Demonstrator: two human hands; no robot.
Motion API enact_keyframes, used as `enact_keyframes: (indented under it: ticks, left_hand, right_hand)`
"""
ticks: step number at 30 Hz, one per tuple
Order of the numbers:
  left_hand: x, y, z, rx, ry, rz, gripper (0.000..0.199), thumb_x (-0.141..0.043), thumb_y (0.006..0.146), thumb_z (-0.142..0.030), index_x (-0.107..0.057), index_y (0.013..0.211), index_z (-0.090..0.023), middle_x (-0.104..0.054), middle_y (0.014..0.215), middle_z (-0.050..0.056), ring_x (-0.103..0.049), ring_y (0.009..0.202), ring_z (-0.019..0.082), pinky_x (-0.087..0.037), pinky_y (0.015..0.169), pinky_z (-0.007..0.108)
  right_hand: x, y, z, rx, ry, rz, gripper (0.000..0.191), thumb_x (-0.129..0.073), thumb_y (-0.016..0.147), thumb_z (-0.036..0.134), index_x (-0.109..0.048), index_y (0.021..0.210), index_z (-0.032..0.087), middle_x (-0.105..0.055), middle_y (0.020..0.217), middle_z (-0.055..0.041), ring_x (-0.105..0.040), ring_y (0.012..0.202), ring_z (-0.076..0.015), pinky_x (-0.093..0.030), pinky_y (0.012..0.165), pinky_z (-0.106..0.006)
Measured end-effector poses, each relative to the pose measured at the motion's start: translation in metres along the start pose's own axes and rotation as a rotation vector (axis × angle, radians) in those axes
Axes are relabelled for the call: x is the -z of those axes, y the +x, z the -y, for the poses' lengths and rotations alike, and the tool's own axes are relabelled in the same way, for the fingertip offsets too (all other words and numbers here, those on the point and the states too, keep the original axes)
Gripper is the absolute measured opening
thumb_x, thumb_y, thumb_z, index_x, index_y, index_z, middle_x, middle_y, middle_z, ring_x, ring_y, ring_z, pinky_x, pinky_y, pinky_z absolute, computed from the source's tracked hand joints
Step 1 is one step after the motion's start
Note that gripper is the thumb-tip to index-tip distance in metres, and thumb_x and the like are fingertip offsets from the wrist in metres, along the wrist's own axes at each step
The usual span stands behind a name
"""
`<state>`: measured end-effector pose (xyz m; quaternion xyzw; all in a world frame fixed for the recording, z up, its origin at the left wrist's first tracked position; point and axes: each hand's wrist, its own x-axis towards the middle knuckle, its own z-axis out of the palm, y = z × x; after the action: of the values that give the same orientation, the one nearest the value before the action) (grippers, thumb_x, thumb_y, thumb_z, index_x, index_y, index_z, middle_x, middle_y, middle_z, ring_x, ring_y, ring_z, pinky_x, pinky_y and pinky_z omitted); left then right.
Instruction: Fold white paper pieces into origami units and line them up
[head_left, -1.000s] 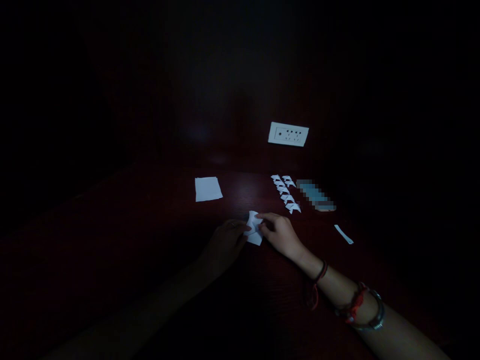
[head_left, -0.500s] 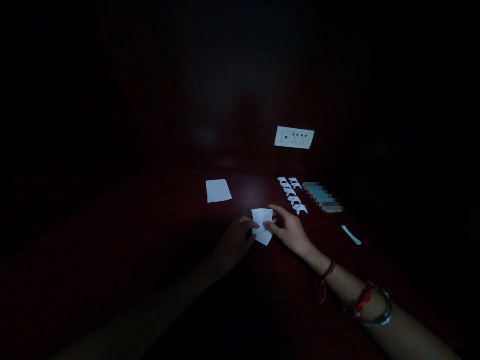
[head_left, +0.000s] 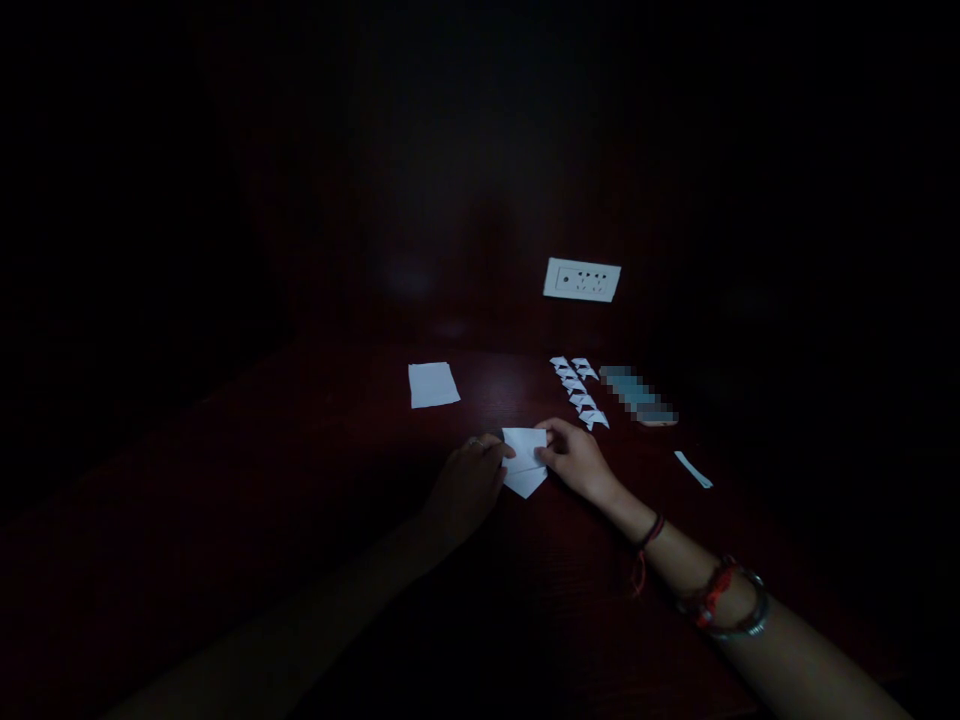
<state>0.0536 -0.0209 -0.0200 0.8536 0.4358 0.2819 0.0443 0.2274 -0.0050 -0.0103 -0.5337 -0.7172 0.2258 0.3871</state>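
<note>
Between my two hands is a partly folded sheet of white paper (head_left: pixel 526 462), its lower end coming to a point towards me and a crease running across it. My left hand (head_left: pixel 472 478), in deep shadow with a ring on one finger, pinches the paper's left edge. On the opposite edge, my right hand (head_left: pixel 576 459) grips it between thumb and fingers. Beyond my right hand, several small folded paper pieces (head_left: pixel 575 388) lie in two rows. A stack of white paper sheets (head_left: pixel 433 385) rests farther off to the left.
A blurred-out phone (head_left: pixel 639 394) lies right of the folded pieces. Nearer, a thin pale strip (head_left: pixel 693 470) sits on the dark red table (head_left: pixel 360 420). A white socket panel (head_left: pixel 582 280) is on the wall behind. The surroundings are very dark.
The paper's upper part now lies flatter and its lower end shows a clearer point. My right hand has come slightly nearer to me. The whole view has shifted a little.
</note>
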Motion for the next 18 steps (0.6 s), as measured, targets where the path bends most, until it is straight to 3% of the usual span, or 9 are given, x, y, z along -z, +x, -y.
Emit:
enact_keyframes:
  ticks: [6, 14, 18]
  left_hand:
    - [0.003, 0.002, -0.005, -0.049, 0.052, 0.037, 0.024, -0.041, 0.077, -0.005, -0.054, 0.092, -0.017, -0.053, 0.097, 0.004, -0.047, 0.090, 0.019, -0.038, 0.077, 0.033]
    - [0.004, 0.001, -0.005, -0.030, 0.062, 0.034, 0.023, -0.039, 0.080, -0.008, -0.054, 0.095, -0.015, -0.054, 0.097, 0.006, -0.048, 0.090, 0.019, -0.038, 0.079, 0.034]
    - [0.007, 0.001, -0.013, -0.119, 0.100, 0.104, 0.020, -0.041, 0.080, -0.009, -0.056, 0.093, -0.014, -0.056, 0.094, 0.006, -0.050, 0.087, 0.019, -0.039, 0.079, 0.034]
  right_hand:
    - [0.001, -0.009, 0.012, 0.010, 0.062, 0.010, 0.041, -0.053, 0.065, 0.015, -0.048, 0.106, 0.016, -0.058, 0.069, 0.0007, -0.054, 0.062, -0.0099, -0.043, 0.063, -0.022]
    - [0.004, -0.014, 0.016, 0.000, -0.084, 0.040, 0.040, -0.050, 0.068, 0.015, -0.049, 0.109, 0.016, -0.058, 0.067, 0.0003, -0.054, 0.060, -0.0112, -0.043, 0.062, -0.024]
    - [0.004, -0.013, 0.013, -0.047, -0.054, 0.024, 0.041, -0.050, 0.068, 0.014, -0.049, 0.109, 0.014, -0.058, 0.064, 0.0008, -0.055, 0.061, -0.0114, -0.043, 0.065, -0.024]
